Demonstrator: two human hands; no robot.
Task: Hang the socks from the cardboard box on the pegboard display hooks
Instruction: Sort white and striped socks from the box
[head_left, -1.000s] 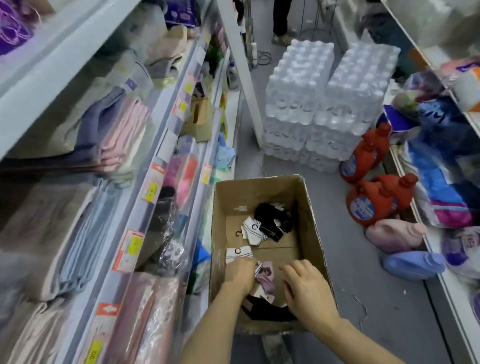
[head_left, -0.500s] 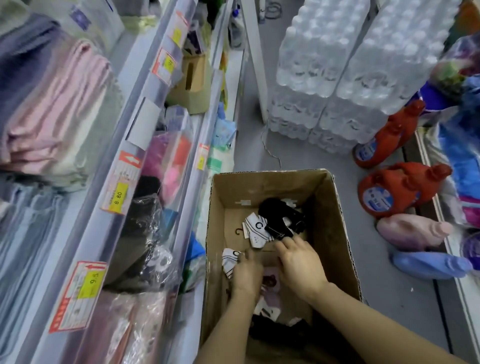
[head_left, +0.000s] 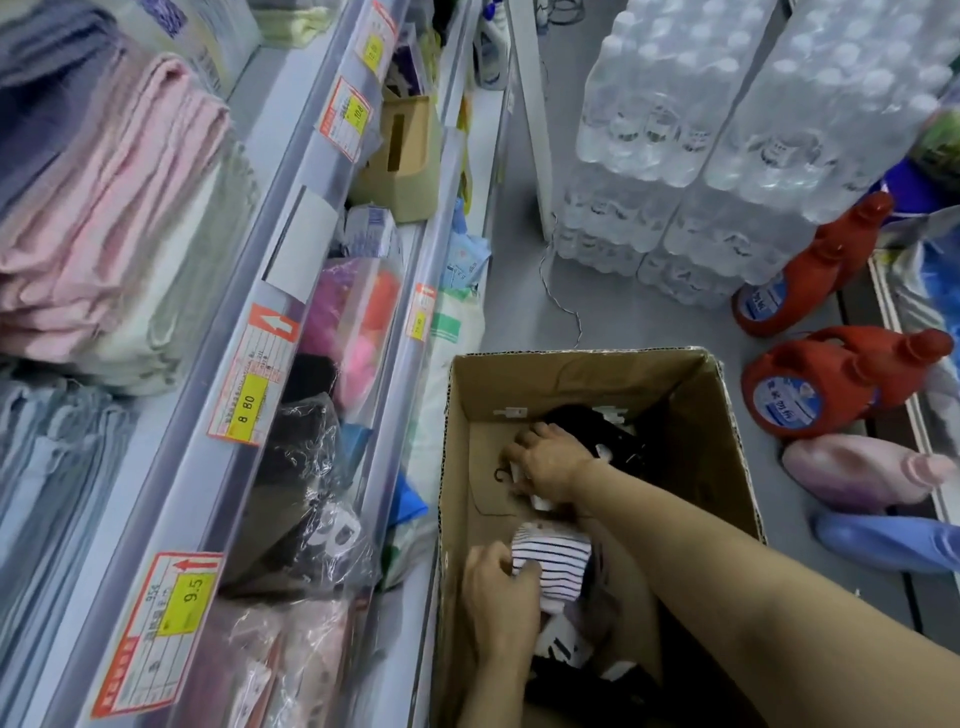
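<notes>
Socks (head_left: 587, 431), a loose heap of them, lie in the box (head_left: 727, 426) on the floor, and both hands are down inside it! The left hand (head_left: 498, 597) has its fingers curled round a striped pair (head_left: 553, 558) near the front of the box. The right hand (head_left: 550, 462) reaches deeper, fingers bent over a white pair against the black ones at the back; whether it grips or only presses there I cannot tell, the palm hides it.

So this looks like the picking step, right at the start: nothing is hung yet, and no pegboard or hooks show in this view. The next move, I judge, calls for lifting the striped pair straight up and out, finding its small hanger, then turning towards wherever the hooks are.

Room to move is tight. The box walls stand high around both wrists, so a sideways pull would catch the cardboard rim. To the left, the shelf (head_left: 291, 332) edge with its price tags runs just beside the box. To the right, red jugs (head_left: 831, 384) and a pink bottle (head_left: 857, 473) lie near, with water packs (head_left: 727, 130) stacked beyond. Open floor sits only between the box and the water, so upward is the clear way out
</notes>
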